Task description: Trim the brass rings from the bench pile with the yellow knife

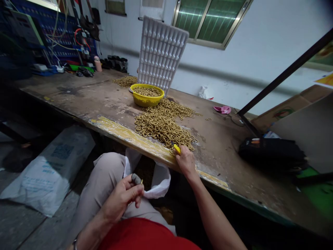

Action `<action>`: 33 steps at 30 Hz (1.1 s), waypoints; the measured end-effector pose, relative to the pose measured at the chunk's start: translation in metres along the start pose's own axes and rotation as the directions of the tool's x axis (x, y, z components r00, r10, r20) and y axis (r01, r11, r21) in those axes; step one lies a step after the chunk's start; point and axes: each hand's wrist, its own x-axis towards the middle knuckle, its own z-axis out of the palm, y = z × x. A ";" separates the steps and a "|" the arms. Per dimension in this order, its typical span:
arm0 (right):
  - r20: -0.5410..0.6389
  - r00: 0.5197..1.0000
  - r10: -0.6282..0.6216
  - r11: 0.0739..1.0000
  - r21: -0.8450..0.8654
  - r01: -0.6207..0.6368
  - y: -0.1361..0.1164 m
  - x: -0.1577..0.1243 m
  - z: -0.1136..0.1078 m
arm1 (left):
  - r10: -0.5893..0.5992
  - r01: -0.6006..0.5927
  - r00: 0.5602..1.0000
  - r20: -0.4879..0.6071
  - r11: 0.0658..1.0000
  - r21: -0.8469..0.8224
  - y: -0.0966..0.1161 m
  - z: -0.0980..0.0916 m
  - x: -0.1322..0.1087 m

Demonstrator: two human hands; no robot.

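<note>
Rings (163,125) heaped on bench (91,92), before and right of yellow basin (145,101); likely light, stiff, slippery, best pinched across rim. Single ring (142,182) pinched in left hand (125,194); yellow-handled tool (177,149) gripped in right hand (186,160).

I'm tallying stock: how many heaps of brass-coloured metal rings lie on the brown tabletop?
2: a large heap by the right hand, a smaller heap beyond the round yellow bowl, leftward. The bowl may hide more.

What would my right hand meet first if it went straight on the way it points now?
Most likely the heap of gold-coloured rings just ahead: the right hand points into its near edge, with the yellow-handled tool leading. Whether the hand already touches rings is unclear.
</note>
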 end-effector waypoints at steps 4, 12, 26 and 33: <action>0.023 0.999 0.024 1.000 -0.003 -0.024 -0.002 0.009 0.006 | -0.049 0.053 0.998 0.037 0.991 -0.123 0.000 -0.003 0.004; 0.101 0.992 0.074 0.991 0.102 -0.084 0.009 0.018 0.010 | -0.208 0.295 0.938 0.278 0.899 -0.322 -0.009 0.000 0.040; 0.651 0.758 0.040 -0.171 0.752 -0.637 -0.055 -0.048 -0.011 | -0.222 0.251 0.963 0.154 0.946 -0.205 0.002 0.021 0.099; 0.706 0.708 -0.019 -0.237 0.685 -0.689 -0.072 -0.062 -0.007 | -0.246 0.276 0.956 0.158 0.938 -0.212 0.003 0.017 0.082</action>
